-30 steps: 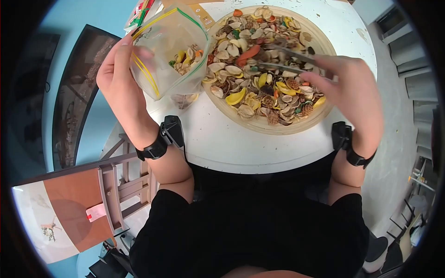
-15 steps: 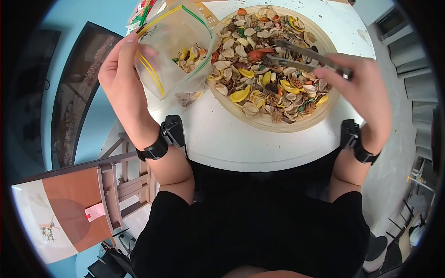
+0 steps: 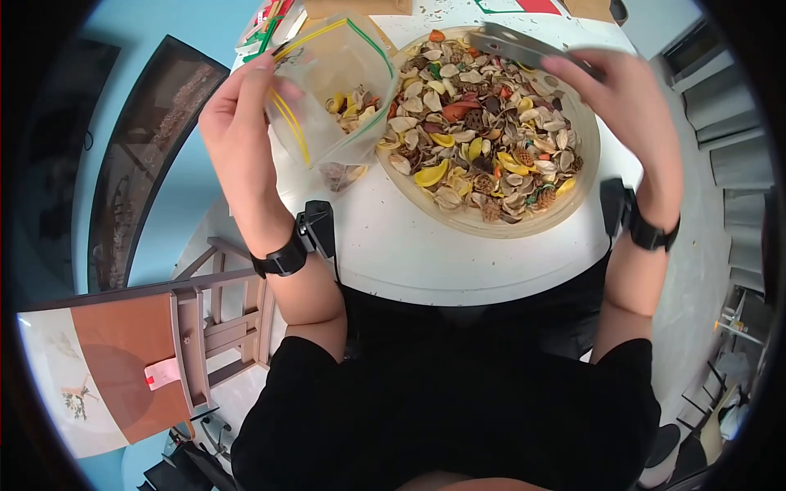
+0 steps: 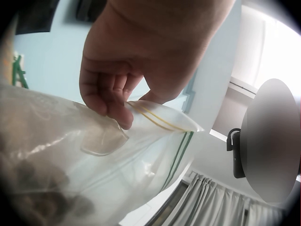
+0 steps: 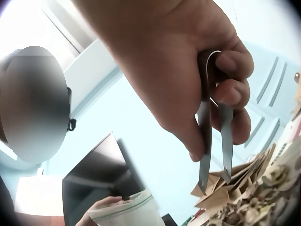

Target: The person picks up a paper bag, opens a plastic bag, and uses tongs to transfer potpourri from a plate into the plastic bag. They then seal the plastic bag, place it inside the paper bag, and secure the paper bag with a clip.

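My left hand (image 3: 241, 135) pinches the upper edge of a clear zip bag (image 3: 315, 123) with yellow and green seal lines. The bag's mouth gapes, and some dried potpourri pieces (image 3: 354, 106) lie inside. In the left wrist view, thumb and fingertips grip the plastic (image 4: 106, 141) beside the yellow seal. My right hand (image 3: 639, 106) holds metal tongs (image 3: 520, 45) over the far side of a round tray (image 3: 499, 231) heaped with potpourri (image 3: 483, 135). The right wrist view shows the tong tips (image 5: 203, 183) apart, with nothing between them.
The white table (image 3: 426, 266) bears scattered crumbs. A small clear packet (image 3: 342, 176) lies below the bag. Red and green items (image 3: 270, 29) sit at the far left, and brown paper bags (image 5: 225, 188) stand beyond the tray. A wooden frame (image 3: 229, 335) stands left of the table.
My right hand has drawn the tongs up and away from the potpourri's middle to the tray's far edge. My left hand keeps its hold on the bag. The head view has shifted slightly.
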Motion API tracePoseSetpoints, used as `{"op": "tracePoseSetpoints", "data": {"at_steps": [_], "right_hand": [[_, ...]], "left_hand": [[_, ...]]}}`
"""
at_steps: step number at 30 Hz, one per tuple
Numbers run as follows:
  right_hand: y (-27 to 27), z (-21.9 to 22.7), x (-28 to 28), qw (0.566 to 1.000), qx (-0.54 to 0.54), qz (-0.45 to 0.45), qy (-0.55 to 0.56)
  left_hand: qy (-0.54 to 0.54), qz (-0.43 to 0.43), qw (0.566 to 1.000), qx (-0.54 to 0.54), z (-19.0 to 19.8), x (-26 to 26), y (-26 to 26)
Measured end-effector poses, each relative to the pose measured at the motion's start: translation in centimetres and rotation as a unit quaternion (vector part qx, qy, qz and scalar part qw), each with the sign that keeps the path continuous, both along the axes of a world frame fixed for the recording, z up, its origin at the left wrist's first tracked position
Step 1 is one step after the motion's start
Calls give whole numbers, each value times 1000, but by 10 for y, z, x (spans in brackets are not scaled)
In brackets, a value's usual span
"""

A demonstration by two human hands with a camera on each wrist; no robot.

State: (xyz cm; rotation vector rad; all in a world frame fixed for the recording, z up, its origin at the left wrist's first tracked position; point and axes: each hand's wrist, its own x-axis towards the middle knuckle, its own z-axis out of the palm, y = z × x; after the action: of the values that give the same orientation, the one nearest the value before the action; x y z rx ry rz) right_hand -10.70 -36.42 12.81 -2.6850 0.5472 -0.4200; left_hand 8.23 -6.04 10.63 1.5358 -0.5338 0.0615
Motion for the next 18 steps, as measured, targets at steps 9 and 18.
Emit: {"op": "tracePoseSetpoints", "data": {"at_steps": [9,18], "right_hand": [[-15,-31,57,988,-140,60,32],[-28,0,-16,994,60,-71,53]], "left_hand": [[33,-42,997,62,5,4,14],[43,-81,995,28,1,1,18]]}}
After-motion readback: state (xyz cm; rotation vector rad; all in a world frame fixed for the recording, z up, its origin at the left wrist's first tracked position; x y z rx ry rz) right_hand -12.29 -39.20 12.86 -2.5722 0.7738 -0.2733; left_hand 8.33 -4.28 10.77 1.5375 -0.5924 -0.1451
